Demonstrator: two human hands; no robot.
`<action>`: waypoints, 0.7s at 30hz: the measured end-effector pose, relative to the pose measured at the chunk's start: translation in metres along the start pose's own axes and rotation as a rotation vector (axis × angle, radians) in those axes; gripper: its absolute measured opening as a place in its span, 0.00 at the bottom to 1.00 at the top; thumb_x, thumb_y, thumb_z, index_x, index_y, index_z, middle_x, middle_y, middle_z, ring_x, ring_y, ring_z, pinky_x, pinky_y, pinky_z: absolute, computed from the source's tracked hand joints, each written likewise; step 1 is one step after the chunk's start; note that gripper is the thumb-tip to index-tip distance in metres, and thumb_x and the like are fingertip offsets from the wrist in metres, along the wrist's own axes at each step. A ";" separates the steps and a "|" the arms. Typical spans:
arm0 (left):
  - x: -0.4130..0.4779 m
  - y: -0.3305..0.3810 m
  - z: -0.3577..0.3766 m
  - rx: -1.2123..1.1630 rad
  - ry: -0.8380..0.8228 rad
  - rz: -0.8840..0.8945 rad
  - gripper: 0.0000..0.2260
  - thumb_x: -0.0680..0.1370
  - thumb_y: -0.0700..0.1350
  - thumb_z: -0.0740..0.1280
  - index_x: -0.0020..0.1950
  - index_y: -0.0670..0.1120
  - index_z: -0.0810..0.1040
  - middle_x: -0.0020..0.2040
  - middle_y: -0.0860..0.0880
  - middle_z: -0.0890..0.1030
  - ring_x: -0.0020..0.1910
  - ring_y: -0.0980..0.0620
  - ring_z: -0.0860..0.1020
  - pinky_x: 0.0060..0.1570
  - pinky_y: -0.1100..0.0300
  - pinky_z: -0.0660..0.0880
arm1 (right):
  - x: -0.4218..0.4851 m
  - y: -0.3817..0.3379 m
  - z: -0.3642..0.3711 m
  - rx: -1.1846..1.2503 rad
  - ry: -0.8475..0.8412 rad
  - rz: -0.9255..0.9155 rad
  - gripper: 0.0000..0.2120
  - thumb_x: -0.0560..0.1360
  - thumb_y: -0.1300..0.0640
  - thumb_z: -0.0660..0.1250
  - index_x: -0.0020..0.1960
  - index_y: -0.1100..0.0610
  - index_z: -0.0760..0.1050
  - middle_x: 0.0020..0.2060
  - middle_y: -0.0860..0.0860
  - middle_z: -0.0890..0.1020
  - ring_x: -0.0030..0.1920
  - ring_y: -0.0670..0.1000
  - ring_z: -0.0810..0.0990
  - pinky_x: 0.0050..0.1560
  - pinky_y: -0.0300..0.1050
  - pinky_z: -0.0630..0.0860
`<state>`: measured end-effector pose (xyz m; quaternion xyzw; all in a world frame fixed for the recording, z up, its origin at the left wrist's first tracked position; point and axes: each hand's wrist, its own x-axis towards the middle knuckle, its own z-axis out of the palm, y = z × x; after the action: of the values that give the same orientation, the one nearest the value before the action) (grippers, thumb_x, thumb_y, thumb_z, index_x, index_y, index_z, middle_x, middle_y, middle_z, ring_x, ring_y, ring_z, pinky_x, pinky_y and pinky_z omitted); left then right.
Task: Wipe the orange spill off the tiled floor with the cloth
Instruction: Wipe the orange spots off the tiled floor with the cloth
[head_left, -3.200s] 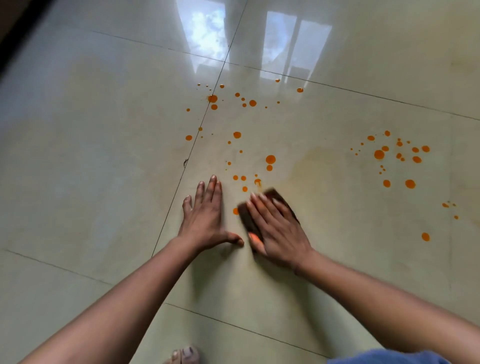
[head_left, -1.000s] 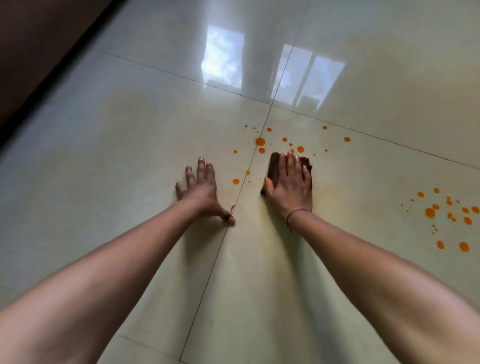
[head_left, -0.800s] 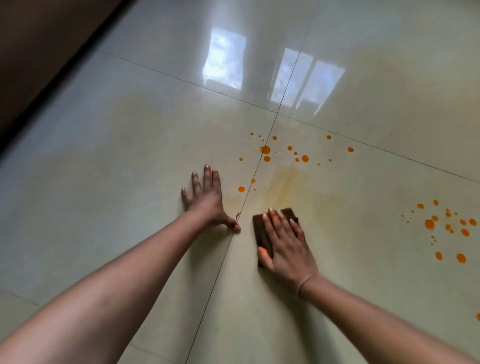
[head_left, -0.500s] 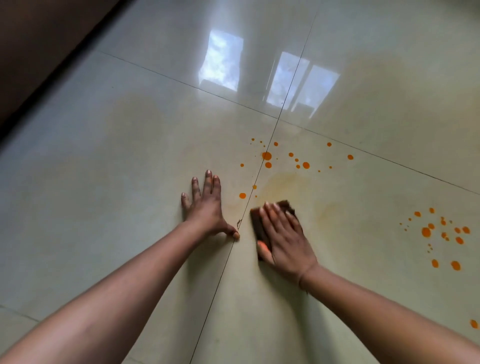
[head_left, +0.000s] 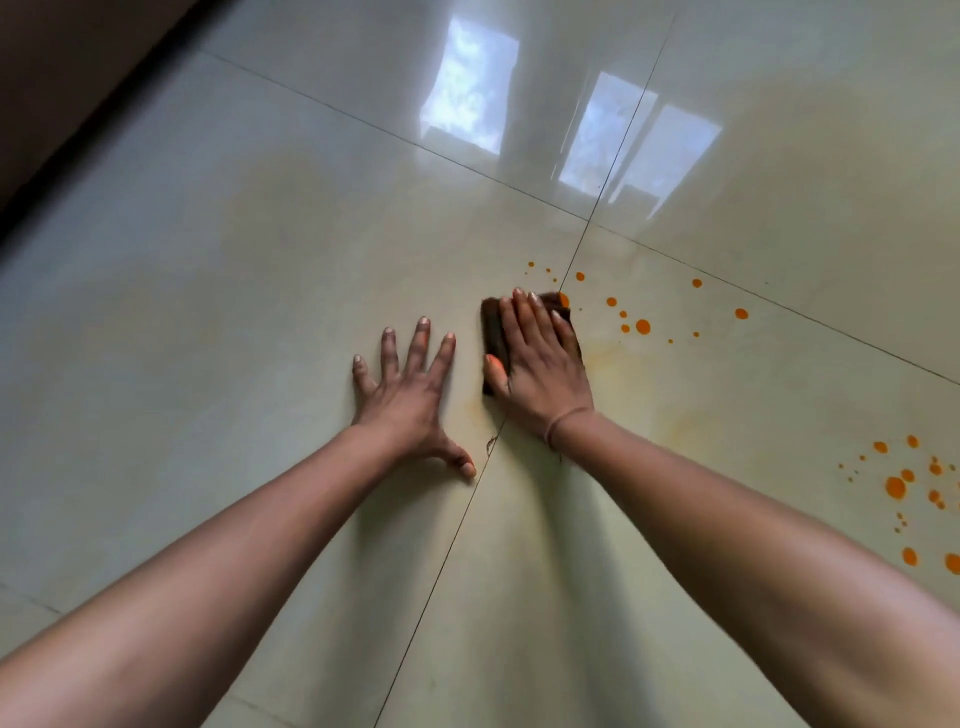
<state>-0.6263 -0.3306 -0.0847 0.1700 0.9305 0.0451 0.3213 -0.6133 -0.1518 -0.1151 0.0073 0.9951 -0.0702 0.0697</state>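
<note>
A dark brown folded cloth (head_left: 491, 332) lies flat on the glossy tiled floor (head_left: 260, 291), astride a grout line. My right hand (head_left: 540, 358) presses down on it with straight fingers and covers most of it. Orange drops (head_left: 642, 326) dot the tile just right of the cloth and beyond it. A second cluster of orange drops (head_left: 895, 487) sits at the far right. A faint yellowish smear (head_left: 613, 358) marks the tile beside my right hand. My left hand (head_left: 410, 395) rests flat on the floor left of the cloth, fingers spread, holding nothing.
A dark wall base (head_left: 78, 104) runs along the upper left corner. Window reflections (head_left: 597, 140) shine on the far tiles. A small chip (head_left: 490, 443) shows on the grout line between my wrists.
My right hand has pushed the cloth forward and left, onto the drops by the grout line, after pulling it back half a second ago. My left hand has stayed planted.
</note>
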 end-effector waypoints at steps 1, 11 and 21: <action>-0.001 0.001 -0.001 0.012 -0.003 0.002 0.70 0.50 0.71 0.75 0.76 0.54 0.32 0.75 0.50 0.27 0.74 0.38 0.30 0.69 0.31 0.40 | -0.020 -0.003 0.000 0.021 -0.008 -0.026 0.35 0.76 0.41 0.49 0.78 0.57 0.53 0.77 0.56 0.56 0.78 0.53 0.52 0.75 0.49 0.46; 0.002 0.002 0.001 0.032 -0.024 -0.016 0.72 0.50 0.72 0.74 0.75 0.48 0.29 0.74 0.49 0.26 0.73 0.38 0.28 0.68 0.31 0.38 | 0.039 -0.006 -0.001 0.020 -0.002 0.075 0.35 0.77 0.42 0.49 0.79 0.58 0.50 0.78 0.56 0.53 0.78 0.53 0.49 0.75 0.49 0.43; 0.002 0.002 0.000 0.042 -0.030 -0.016 0.72 0.50 0.73 0.74 0.75 0.48 0.29 0.74 0.50 0.26 0.73 0.38 0.29 0.68 0.31 0.39 | 0.036 -0.008 -0.003 0.026 0.001 0.112 0.36 0.75 0.41 0.45 0.78 0.58 0.50 0.78 0.57 0.53 0.78 0.53 0.50 0.74 0.49 0.41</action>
<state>-0.6272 -0.3277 -0.0859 0.1698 0.9277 0.0204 0.3319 -0.6493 -0.1596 -0.1164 0.0637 0.9922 -0.0791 0.0727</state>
